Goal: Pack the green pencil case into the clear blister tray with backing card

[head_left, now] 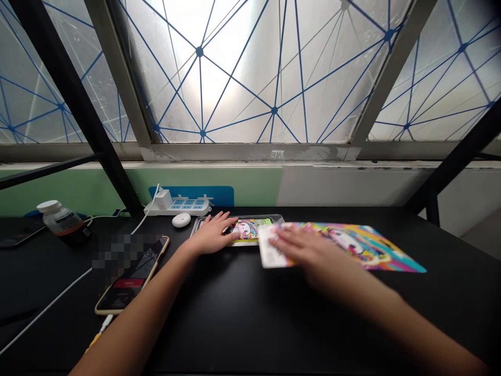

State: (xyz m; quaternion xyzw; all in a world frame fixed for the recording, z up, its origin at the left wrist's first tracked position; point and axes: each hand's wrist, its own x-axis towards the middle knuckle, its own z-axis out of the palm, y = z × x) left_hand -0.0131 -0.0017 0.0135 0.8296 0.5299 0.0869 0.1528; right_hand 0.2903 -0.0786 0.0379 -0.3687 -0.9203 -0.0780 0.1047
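While a person's left hand (211, 235) is resting on a clear plastic tray (238, 217) with its fingers spread over a cartoon print (248, 230), the right hand (301, 250), blurred, is lying open across a white sheet (272, 248) at the edge of a rainbow cartoon sheet (364, 248). Neither grip is pinching anything that can be seen. The tray is sitting at centre frame on a black bench (250, 324), just left of the rainbow sheet. A power strip (176, 206) is standing behind the tray with a white earbud case (181, 219) just in front of it, while a gold-edged phone (125, 277) is lying beside the left forearm. A white-capped bottle (62, 222) is standing at far left, below a blue-latticed window (235, 78).
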